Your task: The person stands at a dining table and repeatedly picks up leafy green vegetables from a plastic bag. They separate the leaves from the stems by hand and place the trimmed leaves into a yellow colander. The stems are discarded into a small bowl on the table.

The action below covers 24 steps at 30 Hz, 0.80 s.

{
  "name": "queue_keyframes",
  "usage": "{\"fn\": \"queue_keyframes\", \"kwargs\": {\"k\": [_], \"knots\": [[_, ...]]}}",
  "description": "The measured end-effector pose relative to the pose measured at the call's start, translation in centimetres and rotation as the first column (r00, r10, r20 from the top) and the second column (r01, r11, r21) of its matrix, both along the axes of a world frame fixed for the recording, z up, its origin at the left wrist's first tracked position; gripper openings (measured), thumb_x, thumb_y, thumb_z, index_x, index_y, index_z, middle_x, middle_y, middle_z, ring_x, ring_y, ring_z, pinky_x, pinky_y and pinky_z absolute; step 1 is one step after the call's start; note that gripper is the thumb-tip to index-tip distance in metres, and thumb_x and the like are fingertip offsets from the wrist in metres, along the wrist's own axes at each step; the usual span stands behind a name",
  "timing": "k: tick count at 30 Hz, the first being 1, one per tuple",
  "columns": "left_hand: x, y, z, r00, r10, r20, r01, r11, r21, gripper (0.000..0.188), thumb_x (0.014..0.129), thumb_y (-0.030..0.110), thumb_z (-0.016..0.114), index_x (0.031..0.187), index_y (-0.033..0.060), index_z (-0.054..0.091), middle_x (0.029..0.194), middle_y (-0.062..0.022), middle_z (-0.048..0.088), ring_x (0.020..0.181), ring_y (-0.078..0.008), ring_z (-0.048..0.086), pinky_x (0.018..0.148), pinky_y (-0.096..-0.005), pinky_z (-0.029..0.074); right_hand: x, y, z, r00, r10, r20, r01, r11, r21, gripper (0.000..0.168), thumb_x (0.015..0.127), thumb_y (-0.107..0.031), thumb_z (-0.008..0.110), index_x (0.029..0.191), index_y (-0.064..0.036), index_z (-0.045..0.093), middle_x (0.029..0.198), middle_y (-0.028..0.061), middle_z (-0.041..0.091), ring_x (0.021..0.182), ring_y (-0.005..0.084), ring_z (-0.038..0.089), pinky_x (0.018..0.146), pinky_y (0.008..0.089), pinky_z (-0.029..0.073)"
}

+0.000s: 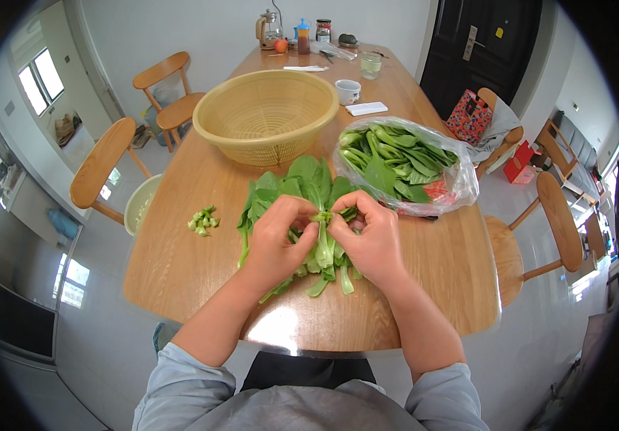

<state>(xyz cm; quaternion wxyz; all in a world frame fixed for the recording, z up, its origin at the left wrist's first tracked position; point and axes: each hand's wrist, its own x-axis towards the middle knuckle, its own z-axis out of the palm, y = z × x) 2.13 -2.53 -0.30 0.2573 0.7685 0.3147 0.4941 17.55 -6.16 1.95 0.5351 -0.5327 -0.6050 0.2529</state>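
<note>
My left hand [286, 233] and my right hand [366, 231] meet over a pile of leafy greens [304, 180]. Between my fingertips is a small green piece of vegetable [321, 216], pinched from both sides. Loose leaves with pale stalks [324, 253] spread under and around both hands on the wooden table [191, 280]. To the left lies a little heap of cut stem ends [202, 221]. Beyond my right hand, an open clear plastic bag [463, 180] holds more greens [395, 156]. My palms hide part of the pile.
A yellow plastic basket [266, 143] stands behind the pile. Further back are a white cup [348, 91], a glass [371, 65], a sauce bottle [303, 39] and a kettle [269, 31]. Wooden chairs [105, 161] flank the table. A pale green basin [142, 202] sits by the left edge.
</note>
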Motion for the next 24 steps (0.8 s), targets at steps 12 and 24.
{"fn": "queue_keyframes", "kwargs": {"k": [12,24], "knots": [[0.2,-0.2,-1.0,0.941,-0.117,0.316,0.173,0.973,-0.155,0.016,0.077,-0.011,0.062,0.089,-0.0023,0.056,0.094,-0.009,0.059,0.083,-0.0128,0.06,0.073,-0.0254,0.052,0.4,0.7,-1.2,0.975,0.063,-0.214,-0.079,0.994,-0.071,0.007,0.079,-0.001,0.06,0.085,-0.001,0.057,0.067,0.001,0.059,0.056,0.0036,0.055,0.049,0.0207,0.043],[0.0,-0.1,-0.2,0.813,-0.057,0.58,0.335,0.859,-0.386,0.018,0.08,-0.009,0.06,0.095,-0.0019,0.053,0.094,-0.0084,0.059,0.083,-0.013,0.063,0.076,-0.0247,0.053,0.9,1.2,-1.0,0.794,0.215,-0.569,-0.312,0.947,-0.079,0.01,0.085,-0.001,0.061,0.092,0.002,0.054,0.083,0.0075,0.062,0.07,0.0098,0.061,0.064,0.0224,0.052]]}}
